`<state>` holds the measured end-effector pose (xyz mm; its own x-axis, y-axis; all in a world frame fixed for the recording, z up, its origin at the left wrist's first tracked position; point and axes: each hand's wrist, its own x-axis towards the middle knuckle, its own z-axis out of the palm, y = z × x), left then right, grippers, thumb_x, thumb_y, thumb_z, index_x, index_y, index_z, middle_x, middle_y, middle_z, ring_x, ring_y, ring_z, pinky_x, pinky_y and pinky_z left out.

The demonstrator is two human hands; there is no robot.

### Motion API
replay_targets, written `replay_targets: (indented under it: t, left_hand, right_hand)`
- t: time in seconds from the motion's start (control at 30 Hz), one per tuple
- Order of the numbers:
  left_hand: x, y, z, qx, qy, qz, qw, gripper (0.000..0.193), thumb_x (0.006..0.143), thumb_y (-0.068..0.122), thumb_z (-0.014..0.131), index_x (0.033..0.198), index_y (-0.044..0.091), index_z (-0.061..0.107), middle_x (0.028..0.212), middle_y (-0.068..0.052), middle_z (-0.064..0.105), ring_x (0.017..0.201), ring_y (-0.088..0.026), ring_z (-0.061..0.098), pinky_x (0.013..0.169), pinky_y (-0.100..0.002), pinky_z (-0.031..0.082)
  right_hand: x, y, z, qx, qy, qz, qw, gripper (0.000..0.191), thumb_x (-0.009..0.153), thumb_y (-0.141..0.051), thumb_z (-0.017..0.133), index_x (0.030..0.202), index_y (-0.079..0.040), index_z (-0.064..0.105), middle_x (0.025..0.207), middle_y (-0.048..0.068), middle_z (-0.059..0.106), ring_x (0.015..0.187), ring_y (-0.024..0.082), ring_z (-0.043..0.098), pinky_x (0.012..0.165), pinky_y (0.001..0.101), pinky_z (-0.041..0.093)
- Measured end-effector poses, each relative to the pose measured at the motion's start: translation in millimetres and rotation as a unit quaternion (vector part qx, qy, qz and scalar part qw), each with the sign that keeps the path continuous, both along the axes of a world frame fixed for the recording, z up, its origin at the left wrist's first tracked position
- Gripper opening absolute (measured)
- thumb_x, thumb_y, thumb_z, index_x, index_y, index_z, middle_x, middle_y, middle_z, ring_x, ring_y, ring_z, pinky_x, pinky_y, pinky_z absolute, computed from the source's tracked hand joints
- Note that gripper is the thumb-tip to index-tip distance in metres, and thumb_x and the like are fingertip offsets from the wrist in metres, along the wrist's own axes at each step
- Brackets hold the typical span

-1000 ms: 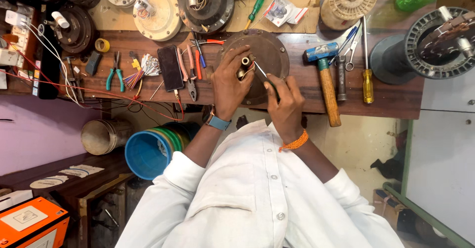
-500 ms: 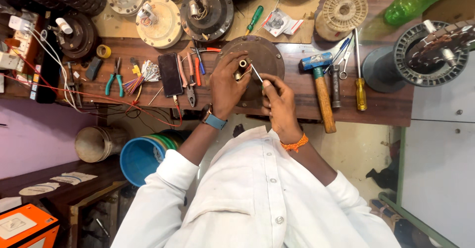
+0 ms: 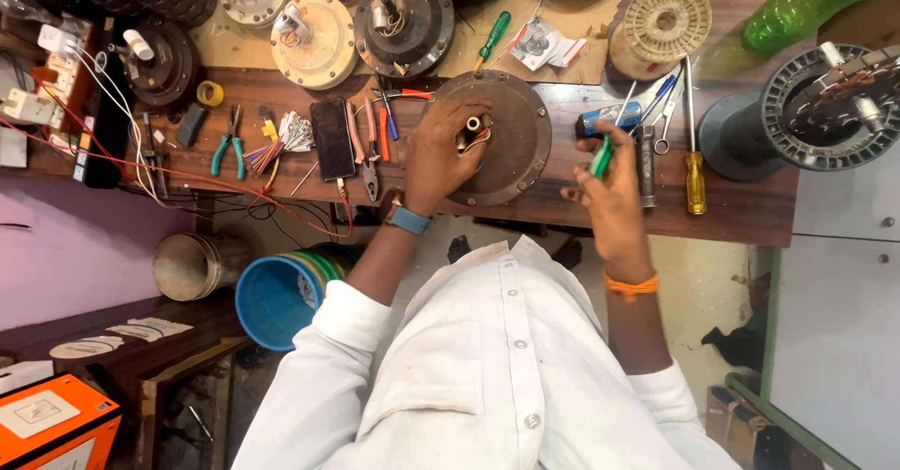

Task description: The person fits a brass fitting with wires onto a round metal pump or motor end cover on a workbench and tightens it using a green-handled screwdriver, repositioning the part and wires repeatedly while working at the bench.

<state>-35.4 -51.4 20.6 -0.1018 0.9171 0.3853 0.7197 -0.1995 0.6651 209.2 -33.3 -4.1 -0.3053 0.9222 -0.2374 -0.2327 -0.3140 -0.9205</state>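
**Shaft pinched, green-handled tool in the other hand**

The left hand (image 3: pixel 436 156) rests on the round brown motor cover (image 3: pixel 511 142) with its fingers closed around the short metal shaft (image 3: pixel 473 131) that stands up near the cover's middle. The right hand (image 3: pixel 609 198) is off the cover, over the workbench's near edge, and is closed on a green-handled tool (image 3: pixel 601 156); its tip is hidden, so what kind of tool it is cannot be told.

The cover lies at the middle of the workbench (image 3: pixel 750 212), overlapping the near edge. Just left of it lie pliers with red handles (image 3: pixel 382 137) and a dark phone (image 3: pixel 333 138); farther left, green-handled cutters (image 3: pixel 228 142) and a bundle of coloured wires (image 3: pixel 281 137). Right of the right hand are a blue-headed hammer (image 3: pixel 614 117) and a yellow-handled screwdriver (image 3: pixel 694 156). Toward the far edge sit a cream motor housing (image 3: pixel 314 41) and a dark one (image 3: pixel 403 22). A blue bucket (image 3: pixel 277 297) stands below the bench.

To do this well, as I judge it, the left hand should keep the shaft upright and the cover flat, since part of it overhangs the edge, while the tool is brought squarely to the shaft rather than at a slant.
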Motion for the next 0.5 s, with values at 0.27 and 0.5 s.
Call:
replay_targets:
  t: [0.27, 0.5]
  left_hand:
    - [-17.8, 11.1, 8.1, -0.044, 0.052, -0.105, 0.992, 0.025, 0.08, 0.005, 0.074, 0.105, 0.007, 0.067, 0.131, -0.004, 0.069, 0.121, -0.03, 0.062, 0.098, -0.041, 0.052]
    - [-16.9, 14.3, 4.5, -0.081, 0.039, -0.115, 0.989, 0.028, 0.076, 0.008, 0.073, 0.102, 0.007, 0.065, 0.131, 0.0, 0.07, 0.121, -0.026, 0.063, 0.097, -0.038, 0.054]
  right_hand:
    - [32.6, -0.1, -13.6, 0.102, 0.031, 0.042, 0.993, 0.044, 0.098, -0.01, 0.074, 0.139, -0.015, 0.06, 0.121, 0.01, 0.063, 0.112, 0.021, 0.063, 0.098, 0.0369, 0.055]
    - [7.9, 21.3, -25.4, 0.274, -0.084, -0.117, 0.951, 0.029, 0.11, -0.022, 0.062, 0.135, -0.007, 0.064, 0.117, 0.013, 0.066, 0.105, 0.021, 0.068, 0.095, 0.0288, 0.06]
